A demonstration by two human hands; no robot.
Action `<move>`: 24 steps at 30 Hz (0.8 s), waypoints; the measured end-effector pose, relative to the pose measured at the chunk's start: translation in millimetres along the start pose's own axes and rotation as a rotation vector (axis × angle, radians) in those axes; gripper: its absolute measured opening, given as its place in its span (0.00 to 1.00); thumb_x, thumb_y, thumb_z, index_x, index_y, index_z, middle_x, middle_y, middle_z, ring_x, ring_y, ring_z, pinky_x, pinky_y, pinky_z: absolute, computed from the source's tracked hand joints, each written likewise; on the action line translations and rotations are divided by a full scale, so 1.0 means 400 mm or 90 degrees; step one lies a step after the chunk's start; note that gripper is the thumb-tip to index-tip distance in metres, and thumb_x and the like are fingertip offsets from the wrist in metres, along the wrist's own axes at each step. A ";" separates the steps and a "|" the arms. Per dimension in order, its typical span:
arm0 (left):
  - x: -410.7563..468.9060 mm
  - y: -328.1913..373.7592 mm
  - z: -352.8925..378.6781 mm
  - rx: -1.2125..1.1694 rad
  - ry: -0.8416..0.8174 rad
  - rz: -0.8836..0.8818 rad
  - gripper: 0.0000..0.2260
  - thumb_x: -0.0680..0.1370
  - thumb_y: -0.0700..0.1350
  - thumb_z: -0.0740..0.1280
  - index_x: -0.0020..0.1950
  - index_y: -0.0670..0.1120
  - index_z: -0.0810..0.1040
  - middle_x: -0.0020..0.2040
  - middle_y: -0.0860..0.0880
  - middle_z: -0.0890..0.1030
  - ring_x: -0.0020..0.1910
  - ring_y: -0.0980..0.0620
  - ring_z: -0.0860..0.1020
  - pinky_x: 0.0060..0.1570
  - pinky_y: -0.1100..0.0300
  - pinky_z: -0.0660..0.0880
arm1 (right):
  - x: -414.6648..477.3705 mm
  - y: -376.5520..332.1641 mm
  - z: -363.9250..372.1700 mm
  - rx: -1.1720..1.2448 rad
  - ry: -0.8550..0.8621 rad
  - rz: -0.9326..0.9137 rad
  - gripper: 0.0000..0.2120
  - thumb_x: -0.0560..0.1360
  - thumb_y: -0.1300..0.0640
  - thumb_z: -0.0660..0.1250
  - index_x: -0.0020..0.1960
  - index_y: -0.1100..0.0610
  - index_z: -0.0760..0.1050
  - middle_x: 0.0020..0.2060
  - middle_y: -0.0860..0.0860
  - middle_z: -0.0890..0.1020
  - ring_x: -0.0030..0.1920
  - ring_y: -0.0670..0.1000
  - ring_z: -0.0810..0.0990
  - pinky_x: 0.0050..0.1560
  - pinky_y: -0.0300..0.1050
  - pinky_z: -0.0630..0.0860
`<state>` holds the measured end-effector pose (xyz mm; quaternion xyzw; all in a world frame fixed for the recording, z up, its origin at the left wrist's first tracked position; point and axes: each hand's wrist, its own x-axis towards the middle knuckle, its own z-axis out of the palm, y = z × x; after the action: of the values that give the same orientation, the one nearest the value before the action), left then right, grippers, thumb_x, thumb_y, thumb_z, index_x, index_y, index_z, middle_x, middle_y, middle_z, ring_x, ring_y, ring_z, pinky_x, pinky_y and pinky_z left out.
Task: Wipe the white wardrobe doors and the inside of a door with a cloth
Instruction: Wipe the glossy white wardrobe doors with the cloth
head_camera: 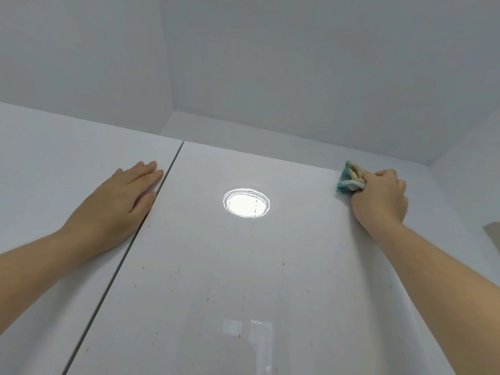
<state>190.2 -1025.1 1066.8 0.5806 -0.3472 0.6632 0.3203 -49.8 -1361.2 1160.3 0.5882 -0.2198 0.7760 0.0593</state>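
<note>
Two glossy white wardrobe doors fill the view, seen from below looking up. The right door (230, 266) carries small brownish specks and the bright reflection of a round lamp. A dark gap separates it from the left door (54, 171). My right hand (381, 196) is closed around a bunched teal and cream cloth (349, 180), pressed against the right door near its top right corner. My left hand (127, 196) lies flat with fingers together on the left door, fingertips beside the gap near the top edge.
The grey-white ceiling (270, 63) meets the wardrobe top just above the doors. A white side wall (470, 185) stands close on the right, with a small tan patch (492, 234) at the frame edge.
</note>
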 end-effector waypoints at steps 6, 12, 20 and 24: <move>-0.001 0.002 -0.001 -0.002 0.000 -0.002 0.21 0.83 0.45 0.55 0.77 0.50 0.63 0.78 0.58 0.57 0.75 0.65 0.51 0.71 0.71 0.40 | -0.013 0.032 -0.031 -0.114 -0.045 0.024 0.12 0.75 0.63 0.60 0.58 0.58 0.74 0.56 0.57 0.69 0.56 0.60 0.68 0.41 0.49 0.65; -0.003 0.005 0.002 0.008 0.000 -0.002 0.21 0.83 0.45 0.54 0.77 0.48 0.63 0.78 0.55 0.58 0.78 0.59 0.52 0.73 0.65 0.42 | -0.047 0.017 -0.042 -0.154 -0.038 -0.012 0.12 0.76 0.58 0.60 0.58 0.55 0.71 0.50 0.57 0.69 0.51 0.58 0.68 0.39 0.47 0.63; -0.004 0.026 0.002 0.022 0.007 -0.018 0.23 0.84 0.44 0.52 0.79 0.44 0.57 0.80 0.49 0.50 0.79 0.54 0.45 0.74 0.63 0.40 | -0.109 -0.182 -0.002 -0.113 -0.021 -0.063 0.11 0.74 0.61 0.60 0.56 0.55 0.72 0.55 0.56 0.70 0.55 0.58 0.68 0.42 0.48 0.64; -0.003 0.021 0.004 0.042 -0.003 -0.024 0.23 0.84 0.42 0.50 0.79 0.41 0.54 0.80 0.46 0.50 0.79 0.50 0.44 0.73 0.63 0.37 | -0.147 -0.309 0.014 -0.069 -0.028 -0.107 0.11 0.73 0.62 0.60 0.55 0.54 0.71 0.55 0.54 0.69 0.55 0.57 0.68 0.43 0.48 0.62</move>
<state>184.1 -1031.2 1065.0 0.5988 -0.3151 0.6666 0.3126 16.0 -1242.9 1139.9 0.6176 -0.2123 0.7421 0.1508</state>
